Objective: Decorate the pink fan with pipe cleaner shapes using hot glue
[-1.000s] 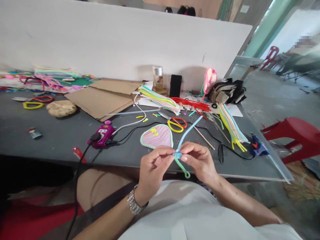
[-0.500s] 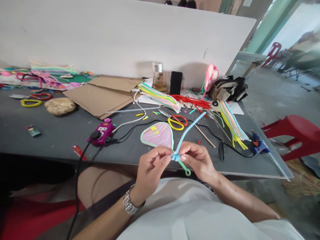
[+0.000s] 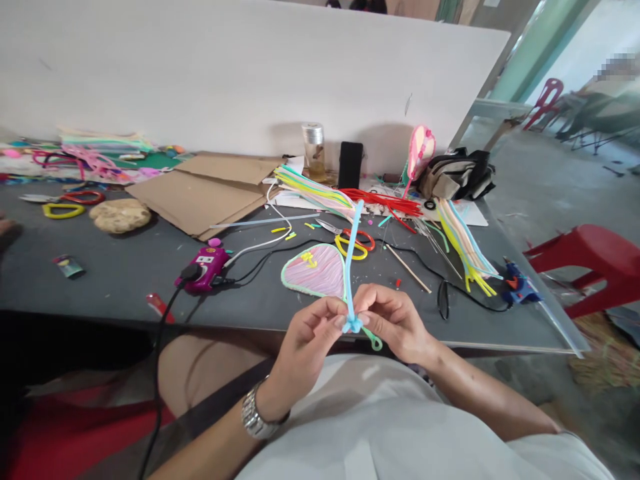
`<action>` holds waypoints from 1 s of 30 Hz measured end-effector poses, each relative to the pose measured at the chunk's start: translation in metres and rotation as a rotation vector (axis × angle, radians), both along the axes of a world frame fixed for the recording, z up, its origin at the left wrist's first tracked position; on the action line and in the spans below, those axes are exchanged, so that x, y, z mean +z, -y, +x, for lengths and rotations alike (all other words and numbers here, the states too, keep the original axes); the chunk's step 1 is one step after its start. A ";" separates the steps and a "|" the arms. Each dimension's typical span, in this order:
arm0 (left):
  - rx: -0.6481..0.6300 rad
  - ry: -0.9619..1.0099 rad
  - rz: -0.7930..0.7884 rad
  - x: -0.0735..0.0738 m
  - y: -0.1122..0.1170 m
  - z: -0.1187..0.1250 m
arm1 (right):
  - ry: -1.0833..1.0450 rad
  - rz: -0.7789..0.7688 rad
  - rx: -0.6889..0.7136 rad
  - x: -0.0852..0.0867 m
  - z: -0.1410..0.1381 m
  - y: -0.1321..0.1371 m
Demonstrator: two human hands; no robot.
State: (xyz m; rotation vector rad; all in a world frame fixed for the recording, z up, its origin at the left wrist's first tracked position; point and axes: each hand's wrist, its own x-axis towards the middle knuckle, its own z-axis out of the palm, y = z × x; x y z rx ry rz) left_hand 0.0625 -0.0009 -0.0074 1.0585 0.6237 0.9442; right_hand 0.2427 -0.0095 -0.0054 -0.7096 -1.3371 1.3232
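Note:
Between my two hands is a light blue pipe cleaner, its lower end bent into a small flower-like bunch and its long tail standing up. My left hand, with a metal watch on the wrist, pinches the bunch from the left. My right hand pinches it from the right. Just beyond my hands lies a flat pink and lilac piece with a green pipe cleaner edge and small yellow bits on it. Its green looped tail shows below my fingers, over the table's front edge.
Scissors lie behind the pink piece. A purple power adapter with cords sits left, a blue glue gun right. Pipe cleaner bundles, cardboard, a jar and a black phone stand or lie farther back. Another person's hand shows far left.
The blue pipe cleaner's tail has swung from leaning right to nearly upright, and the bunch has turned between my fingers. Another person's hand has come into view at the left edge.

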 end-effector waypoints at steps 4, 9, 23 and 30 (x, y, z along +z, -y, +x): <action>-0.018 0.007 -0.011 -0.002 -0.002 -0.001 | -0.065 -0.042 0.053 -0.004 0.002 -0.002; -0.016 -0.012 -0.021 -0.004 -0.003 -0.003 | -0.107 -0.077 0.063 -0.009 -0.001 0.000; 0.000 0.020 -0.078 -0.005 -0.005 -0.007 | -0.028 -0.009 0.062 -0.003 -0.002 0.002; -0.091 0.089 -0.206 -0.003 -0.006 -0.004 | 0.127 0.045 0.029 -0.001 0.001 0.003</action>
